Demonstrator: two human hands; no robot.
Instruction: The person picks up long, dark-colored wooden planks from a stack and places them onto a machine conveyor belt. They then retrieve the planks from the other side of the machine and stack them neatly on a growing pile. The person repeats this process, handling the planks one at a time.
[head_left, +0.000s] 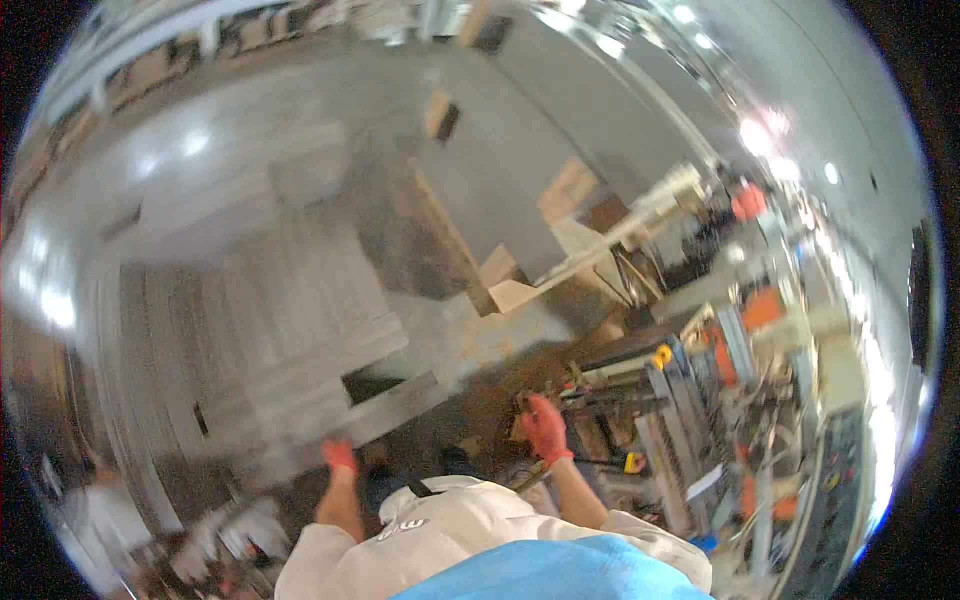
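My left hand [340, 455], in a red glove, is at the near edge of a large grey slatted panel [290, 330]. Blur hides its fingers, so I cannot tell whether it touches the panel. My right hand [546, 428], also red-gloved, is out to the right over the dark floor. Its fingers look curled, with a small dark shape by the fingertips that is too smeared to name. A thin hose or cord [532, 476] runs near the right wrist. A flat grey strip [395, 408] with a dark opening beside it lies along the panel's near side.
On the right, a cluttered bench [680, 430] carries tools, metal bars and a yellow tape roll [662, 356]. Ahead stands a big grey board [490, 170] with wooden blocks and edging [510, 293]. Bright lamps [765, 137] line the far right.
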